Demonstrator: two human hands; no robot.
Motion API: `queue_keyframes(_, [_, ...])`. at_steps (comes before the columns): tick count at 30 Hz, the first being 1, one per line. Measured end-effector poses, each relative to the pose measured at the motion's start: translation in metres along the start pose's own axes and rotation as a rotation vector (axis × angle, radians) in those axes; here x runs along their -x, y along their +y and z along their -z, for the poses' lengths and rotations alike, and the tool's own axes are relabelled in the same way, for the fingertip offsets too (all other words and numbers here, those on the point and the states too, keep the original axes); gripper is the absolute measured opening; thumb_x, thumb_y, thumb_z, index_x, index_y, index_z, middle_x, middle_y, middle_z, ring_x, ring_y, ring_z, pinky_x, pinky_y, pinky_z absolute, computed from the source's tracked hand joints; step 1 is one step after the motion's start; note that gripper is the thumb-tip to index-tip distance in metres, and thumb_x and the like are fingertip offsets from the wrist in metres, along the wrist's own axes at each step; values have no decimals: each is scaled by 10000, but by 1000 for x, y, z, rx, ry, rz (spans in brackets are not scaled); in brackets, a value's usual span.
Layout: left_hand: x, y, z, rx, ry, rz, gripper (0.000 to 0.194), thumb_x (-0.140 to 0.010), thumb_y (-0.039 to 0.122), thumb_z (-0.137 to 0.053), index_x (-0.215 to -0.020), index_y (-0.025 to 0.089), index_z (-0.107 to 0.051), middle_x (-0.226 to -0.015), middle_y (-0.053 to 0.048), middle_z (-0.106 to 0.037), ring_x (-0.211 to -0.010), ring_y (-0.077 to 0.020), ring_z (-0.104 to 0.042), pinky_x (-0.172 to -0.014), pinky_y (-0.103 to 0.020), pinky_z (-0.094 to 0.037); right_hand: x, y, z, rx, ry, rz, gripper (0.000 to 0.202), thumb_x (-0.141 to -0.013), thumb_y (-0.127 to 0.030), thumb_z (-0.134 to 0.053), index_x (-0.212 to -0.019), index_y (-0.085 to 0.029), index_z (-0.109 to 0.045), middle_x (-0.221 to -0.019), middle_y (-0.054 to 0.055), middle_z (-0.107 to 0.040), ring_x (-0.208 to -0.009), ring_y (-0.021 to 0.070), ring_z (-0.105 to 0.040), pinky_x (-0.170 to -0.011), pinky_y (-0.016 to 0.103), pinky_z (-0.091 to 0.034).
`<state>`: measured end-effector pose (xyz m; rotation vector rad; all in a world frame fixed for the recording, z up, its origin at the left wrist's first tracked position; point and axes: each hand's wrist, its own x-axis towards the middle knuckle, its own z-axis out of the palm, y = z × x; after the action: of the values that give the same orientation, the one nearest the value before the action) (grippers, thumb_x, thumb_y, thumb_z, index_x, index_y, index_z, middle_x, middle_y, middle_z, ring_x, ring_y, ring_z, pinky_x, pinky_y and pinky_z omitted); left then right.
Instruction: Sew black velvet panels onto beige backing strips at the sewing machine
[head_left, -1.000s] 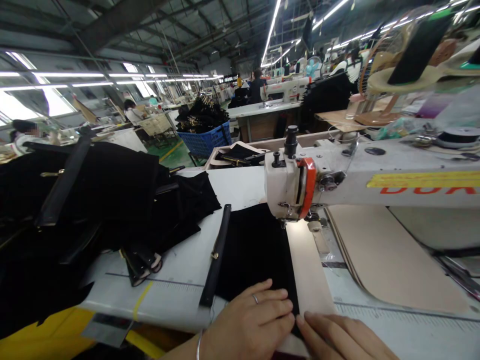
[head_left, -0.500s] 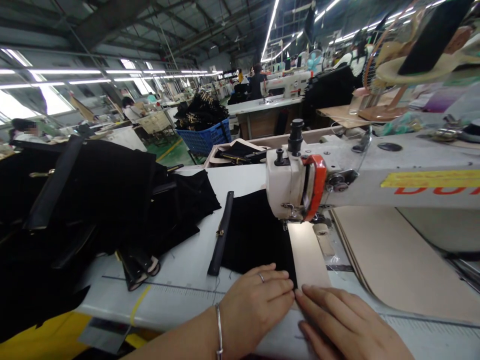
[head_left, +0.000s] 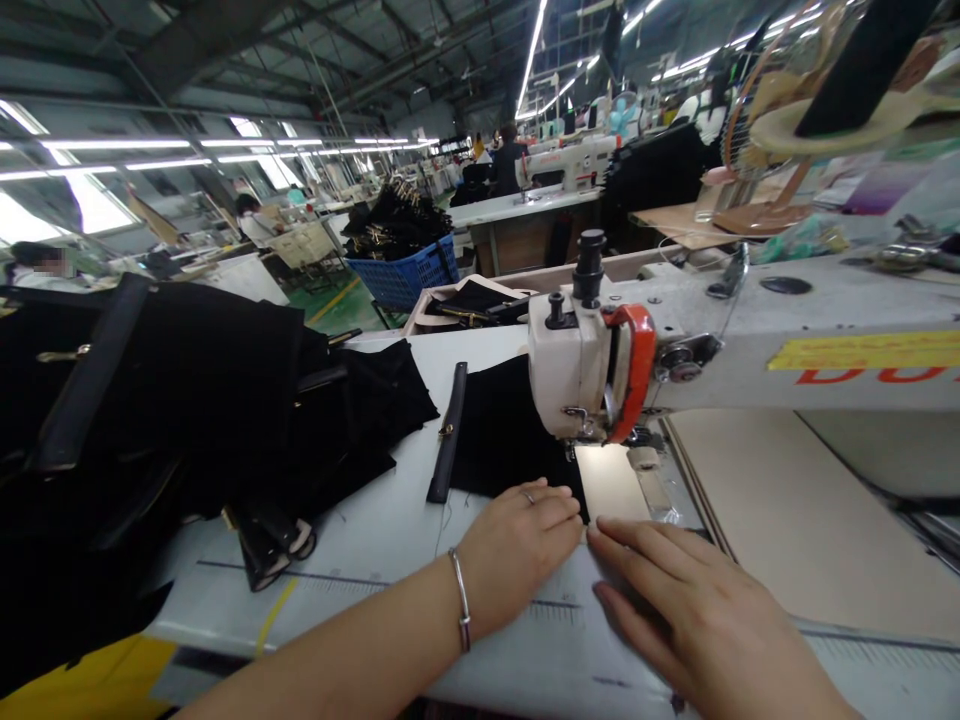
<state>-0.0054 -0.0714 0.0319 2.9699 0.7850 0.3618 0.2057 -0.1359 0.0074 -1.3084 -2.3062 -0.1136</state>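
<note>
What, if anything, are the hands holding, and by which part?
No grip shows: left hand rests on the near edge of the black fabric, right hand at the near end of the beige piece.

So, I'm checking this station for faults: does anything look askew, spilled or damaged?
Nothing looks spilled or damaged around the flat black fabric panel at the white sewing machine. Only the heap of black fabric pieces, left, looks untidy: its dark straps point different ways.
</note>
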Motion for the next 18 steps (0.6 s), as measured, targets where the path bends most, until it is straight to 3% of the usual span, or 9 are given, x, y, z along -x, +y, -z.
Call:
queue_keyframes(10, [-21,-21,0,20,-48,32,198,-964,118,-425,-1102,130,-567,-1152,-78,-622,-1162,-163,-547,-1075,-345,-416,-30,16,-2,40,-107,-3,365,-877,-340,-542,-1207,-199,-610,-1140,65,-652,-1040,225,-599,-913,425,-517])
queue_keyframes(18, [-29,-40,-11,57,3,88,174,-934,99,-474,-1071,126,-578,-1136,-83,-597,-1126,-182,-548,-1038,-343,-450,-47,25,-8,97,-141,-31,424,-891,-373,-508,-1263,-185,-586,-1183,91,-641,-988,243,-617,-876,441,-520])
